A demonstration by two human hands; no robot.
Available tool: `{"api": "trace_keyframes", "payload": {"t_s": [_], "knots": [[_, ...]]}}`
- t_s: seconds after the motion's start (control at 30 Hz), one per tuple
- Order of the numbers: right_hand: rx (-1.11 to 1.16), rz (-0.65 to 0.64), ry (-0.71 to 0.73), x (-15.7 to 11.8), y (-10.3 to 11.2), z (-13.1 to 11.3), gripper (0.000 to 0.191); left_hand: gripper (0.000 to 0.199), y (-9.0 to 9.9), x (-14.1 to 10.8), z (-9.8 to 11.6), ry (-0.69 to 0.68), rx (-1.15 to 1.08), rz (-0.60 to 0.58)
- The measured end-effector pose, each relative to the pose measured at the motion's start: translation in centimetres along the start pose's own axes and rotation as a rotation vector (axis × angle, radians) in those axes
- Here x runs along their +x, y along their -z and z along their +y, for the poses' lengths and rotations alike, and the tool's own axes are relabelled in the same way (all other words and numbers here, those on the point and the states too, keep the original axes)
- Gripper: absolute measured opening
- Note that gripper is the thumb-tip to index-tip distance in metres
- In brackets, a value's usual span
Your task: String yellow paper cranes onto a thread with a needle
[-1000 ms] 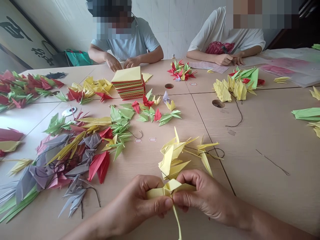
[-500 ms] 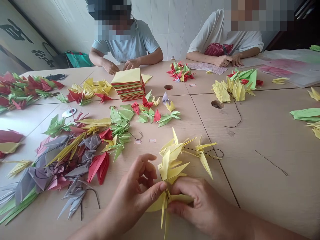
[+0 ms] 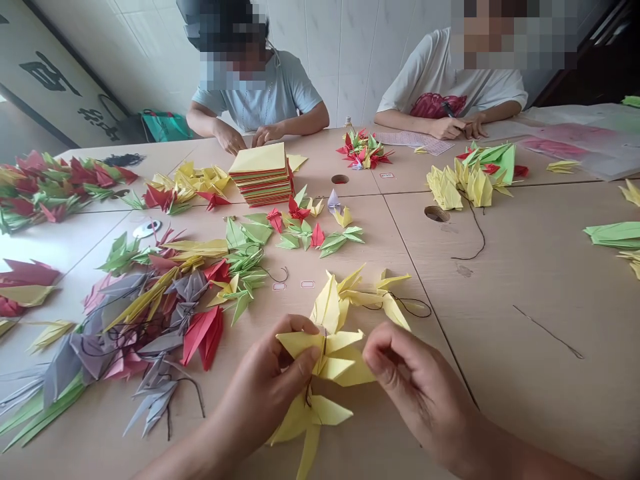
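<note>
Between the thumb and fingers of my left hand (image 3: 270,380) is a string of folded yellow paper cranes (image 3: 343,367), bunched on a dark thread. Some of its folded pieces stretch up onto the table, where a loop of black thread (image 3: 417,308) lies; others hang below the hand toward me. My right hand (image 3: 425,393) is just right of the cranes, fingers curled and thumb close against them. Whether a thread or wing tip is caught there cannot be made out.
At left lies a heap of grey, pink, yellow and green folded paper (image 3: 145,313). Beyond it stands a stack of square paper (image 3: 263,177). Yellow cranes (image 3: 460,187) lie at right, near a table hole (image 3: 437,213) and a thin wire (image 3: 547,331). Two people sit opposite.
My right hand has come off the cranes and moved right and upward. The cranes have turned and spread, showing the dark thread among them. My left hand still pinches them.
</note>
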State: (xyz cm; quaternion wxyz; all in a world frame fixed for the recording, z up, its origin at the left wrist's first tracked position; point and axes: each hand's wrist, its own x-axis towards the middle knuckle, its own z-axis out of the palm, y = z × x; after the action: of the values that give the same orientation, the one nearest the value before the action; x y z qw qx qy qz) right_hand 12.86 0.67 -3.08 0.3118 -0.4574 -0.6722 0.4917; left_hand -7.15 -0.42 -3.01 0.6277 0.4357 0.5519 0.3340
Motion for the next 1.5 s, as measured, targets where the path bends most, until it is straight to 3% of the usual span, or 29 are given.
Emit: {"api": "trace_keyframes", "payload": {"t_s": [0.1, 0.3, 0.47, 0.57, 0.67, 0.83, 0.9, 0.97, 1.03, 1.13, 1.27, 1.5], "knots": [[-0.011, 0.075, -0.078, 0.4, -0.2, 0.3, 0.02, 0.029, -0.2, 0.0, 0.5, -0.004, -0.16, 0.001], [0.382, -0.225, -0.327, 0.8, -0.8, 0.4, 0.021, 0.025, 0.0, -0.1, 0.8, -0.041, -0.212, -0.019], [0.573, -0.219, -0.479, 1.4, -0.5, 0.9, 0.037, 0.028, 0.5, 0.0, 0.6, 0.057, -0.346, -0.052], [0.589, -0.255, -0.46, 1.6, 0.2, 0.8, 0.033, 0.022, 0.6, 0.2, 0.5, 0.039, -0.339, -0.069], [0.602, -0.283, -0.41, 1.7, 0.6, 0.6, 0.028, 0.017, 0.8, 0.3, 0.3, -0.042, -0.157, -0.038], [0.547, -0.328, -0.351, 1.8, 0.7, 0.8, 0.026, 0.042, 1.2, 0.3, 0.1, -0.403, 0.579, 0.3], [0.489, -0.352, -0.323, 1.8, 0.7, 0.8, 0.028, 0.037, 1.1, 0.1, 0.3, -0.488, 0.779, 0.296], [0.427, -0.352, -0.322, 1.8, 0.6, 0.8, 0.028, 0.026, 0.8, 0.0, 0.6, -0.445, 0.819, 0.212], [0.394, -0.344, -0.335, 1.7, 0.4, 0.8, 0.027, 0.02, 0.4, -0.1, 0.7, -0.319, 0.749, 0.123], [0.422, -0.346, -0.345, 1.5, 0.0, 0.9, 0.025, 0.019, 0.0, -0.1, 0.5, -0.123, 0.541, 0.02], [0.478, -0.337, -0.374, 1.4, -0.3, 1.1, 0.029, 0.028, 0.2, 0.0, 0.0, 0.009, 0.219, -0.13], [0.435, -0.311, -0.363, 1.4, 0.0, 0.8, 0.032, 0.042, 0.2, 0.4, 0.3, 0.096, 0.039, -0.171]]}}
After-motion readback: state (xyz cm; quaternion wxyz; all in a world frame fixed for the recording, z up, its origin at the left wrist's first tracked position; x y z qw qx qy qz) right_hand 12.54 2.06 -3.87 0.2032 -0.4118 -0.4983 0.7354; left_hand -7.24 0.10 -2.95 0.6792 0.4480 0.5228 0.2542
